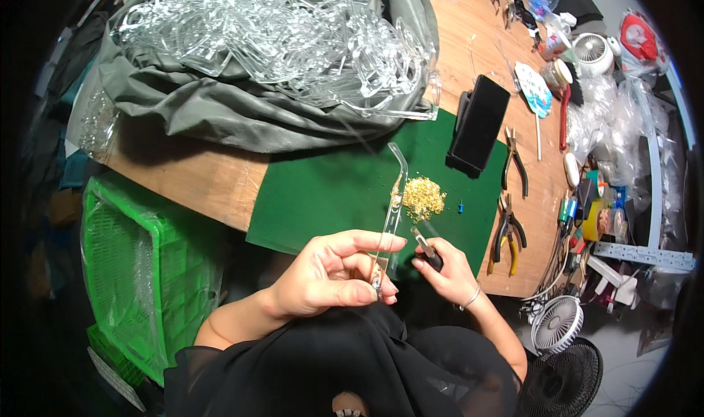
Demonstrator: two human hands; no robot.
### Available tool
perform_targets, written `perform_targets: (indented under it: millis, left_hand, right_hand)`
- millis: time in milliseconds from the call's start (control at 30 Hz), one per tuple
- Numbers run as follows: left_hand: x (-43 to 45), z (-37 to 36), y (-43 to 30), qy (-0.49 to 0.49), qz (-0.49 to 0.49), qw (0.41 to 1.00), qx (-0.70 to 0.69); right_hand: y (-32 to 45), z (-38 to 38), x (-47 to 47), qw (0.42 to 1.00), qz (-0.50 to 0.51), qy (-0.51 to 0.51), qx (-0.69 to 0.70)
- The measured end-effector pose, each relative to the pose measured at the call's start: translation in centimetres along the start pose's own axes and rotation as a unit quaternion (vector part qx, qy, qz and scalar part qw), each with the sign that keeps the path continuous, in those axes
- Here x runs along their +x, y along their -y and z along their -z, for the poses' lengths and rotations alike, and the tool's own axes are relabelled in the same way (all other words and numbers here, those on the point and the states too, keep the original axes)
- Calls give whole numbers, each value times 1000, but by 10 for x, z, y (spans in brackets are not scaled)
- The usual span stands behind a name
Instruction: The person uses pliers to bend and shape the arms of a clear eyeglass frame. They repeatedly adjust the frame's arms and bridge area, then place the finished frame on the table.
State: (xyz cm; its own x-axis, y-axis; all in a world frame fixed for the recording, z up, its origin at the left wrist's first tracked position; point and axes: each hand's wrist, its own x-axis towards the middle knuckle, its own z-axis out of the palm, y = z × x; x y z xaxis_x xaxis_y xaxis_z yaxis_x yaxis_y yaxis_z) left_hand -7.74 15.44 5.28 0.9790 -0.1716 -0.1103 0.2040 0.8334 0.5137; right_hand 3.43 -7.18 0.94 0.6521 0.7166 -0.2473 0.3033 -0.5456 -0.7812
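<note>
My left hand [341, 274] pinches one end of a clear plastic eyeglass temple arm [394, 210], whose curved tip points away from me over the green mat [330, 186]. My right hand [448, 271] is closed around a dark-handled tool [429, 252] with a pale metallic tip; its exact kind cannot be told. A pile of small gold-coloured metal pieces [423, 198] lies on the mat just beyond both hands. To the right of that pile is a small blue item [461, 206].
A large heap of clear plastic eyewear parts [264, 37] rests on grey cloth [247, 125]. A black smartphone [481, 122] leans on a stand. Two pliers [514, 164], [507, 230] lie at right. A green plastic crate [159, 274] stands left; a white fan [556, 323] is lower right.
</note>
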Motion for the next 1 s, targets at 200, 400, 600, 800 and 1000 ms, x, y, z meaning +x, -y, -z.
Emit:
perform_targets:
  millis: [200, 400, 600, 800, 1000]
  left_hand:
    - [1, 6, 0, 35, 12, 994, -107]
    - [-2, 7, -3, 20, 25, 997, -73]
    - [-32, 3, -60, -136, -95, 777, 608]
    - [-21, 88, -43, -260, -49, 524, 809]
    - [31, 34, -55, -174, -206, 530, 804]
  right_hand:
    - [6, 5, 2, 999, -21, 20, 13]
    - [4, 4, 2, 999, -32, 28, 33]
    - [0, 13, -1, 999, -27, 4, 44]
    - [3, 4, 8, 998, -42, -4, 40]
    - [-1, 1, 1, 997, -34, -55, 41]
